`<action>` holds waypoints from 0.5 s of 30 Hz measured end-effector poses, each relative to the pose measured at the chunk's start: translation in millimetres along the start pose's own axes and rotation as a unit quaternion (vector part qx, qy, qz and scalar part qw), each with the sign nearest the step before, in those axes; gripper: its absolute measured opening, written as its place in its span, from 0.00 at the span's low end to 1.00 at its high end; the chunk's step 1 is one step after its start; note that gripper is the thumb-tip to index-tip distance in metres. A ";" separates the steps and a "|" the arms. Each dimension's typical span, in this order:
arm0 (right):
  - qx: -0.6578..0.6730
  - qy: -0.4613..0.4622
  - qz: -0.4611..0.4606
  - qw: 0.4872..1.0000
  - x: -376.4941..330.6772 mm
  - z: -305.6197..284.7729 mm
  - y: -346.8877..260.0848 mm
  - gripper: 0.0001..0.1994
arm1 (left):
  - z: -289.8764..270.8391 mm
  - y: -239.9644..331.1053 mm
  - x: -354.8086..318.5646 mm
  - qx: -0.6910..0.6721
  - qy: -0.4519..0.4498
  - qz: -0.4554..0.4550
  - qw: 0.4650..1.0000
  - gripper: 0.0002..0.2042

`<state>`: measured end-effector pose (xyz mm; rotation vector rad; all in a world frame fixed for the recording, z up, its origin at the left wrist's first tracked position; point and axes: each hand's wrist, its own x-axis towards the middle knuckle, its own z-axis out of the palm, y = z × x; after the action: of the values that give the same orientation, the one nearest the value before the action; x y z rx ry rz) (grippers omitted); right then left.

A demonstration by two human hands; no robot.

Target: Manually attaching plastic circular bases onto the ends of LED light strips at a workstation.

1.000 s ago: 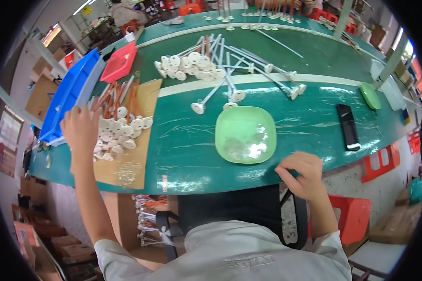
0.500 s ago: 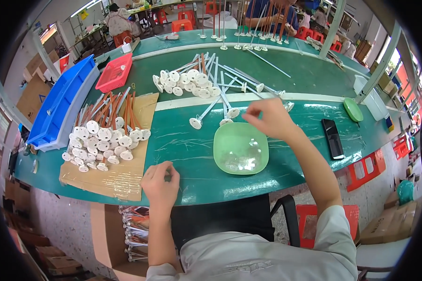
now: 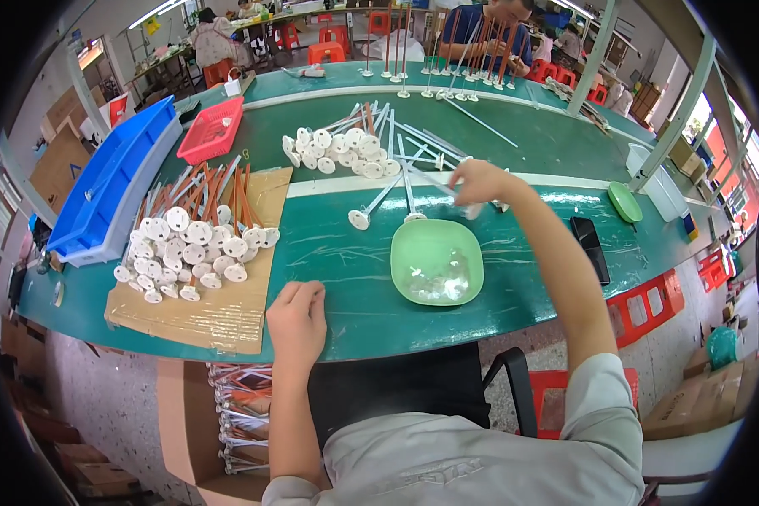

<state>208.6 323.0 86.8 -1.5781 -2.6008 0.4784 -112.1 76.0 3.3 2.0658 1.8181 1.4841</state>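
Right hand (image 3: 481,181): reaching across the bench (image 3: 354,319), its fingers clamped on one disc-ended stick (image 3: 471,211); half a second ago it hung in nearly the same spot, and a second ago it was down at the near edge, right of the bowl.
Disc-ended stick: its white disc sits just below the right hand's fingers, blurred, the shaft slanting up and left from them; half a second ago a disc lay left of the hand, just above the bowl, and that place has lost it.
Left hand (image 3: 296,320): at the bench's near edge, fingers and thumb curled together, hardly changed in half a second; a second ago it was over the cardboard heap.
Green bowl (image 3: 437,236): below and left of the right hand, with shiny clear pieces inside, unmoved.
Cardboard heap (image 3: 181,246): beyond and left of the left hand, white discs toward the person, lying as before.
Far pile (image 3: 341,153): beyond and left of the right hand, unchanged.
Black phone (image 3: 589,246): right of and nearer than the right hand, same place.
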 end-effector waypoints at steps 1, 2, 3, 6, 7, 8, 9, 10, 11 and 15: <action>0.012 -0.009 0.024 1.000 -26.2 -11.2 -5.8 0.18 | -3.2 5.3 1.0 -0.002 0.008 -0.007 1.000 0.05; 0.037 -0.010 0.006 0.999 -50.6 -17.6 8.7 0.18 | -4.8 10.7 2.8 -0.007 0.014 -0.010 1.000 0.05; 0.063 -0.011 -0.010 0.998 -76.7 -23.8 24.3 0.17 | -5.6 12.5 5.9 -0.010 0.010 -0.013 1.000 0.05; 0.230 0.017 0.084 0.970 -161.0 -33.1 33.8 0.10 | -7.8 5.7 0.3 -0.078 0.073 0.063 0.992 0.07; 0.278 0.057 0.103 0.953 -185.0 -29.5 38.9 0.10 | -9.6 2.1 -1.2 -0.079 0.069 0.059 0.993 0.07; 0.325 0.098 0.124 0.932 -208.3 -24.1 40.2 0.09 | -11.7 -0.1 -1.5 -0.103 0.059 0.061 0.991 0.07; 0.328 0.094 0.130 0.931 -224.1 -14.0 32.6 0.09 | -12.1 0.3 -3.1 -0.123 0.048 0.061 0.989 0.07; 0.415 0.147 0.111 0.891 -233.8 -0.2 17.4 0.09 | -10.9 2.1 -3.0 -0.115 0.032 0.077 0.990 0.11; 0.494 0.201 0.094 0.840 -244.3 13.4 0.3 0.10 | -9.6 10.7 -3.4 -0.117 0.023 0.071 0.990 0.11; 0.617 0.237 0.067 0.747 -266.6 74.0 -81.2 0.09 | 11.9 65.7 -23.5 -0.227 -0.160 0.076 0.958 0.23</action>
<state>249.6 38.1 68.8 -1.0919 -1.1781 1.2372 -51.5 43.0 19.2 2.0836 1.1033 1.3366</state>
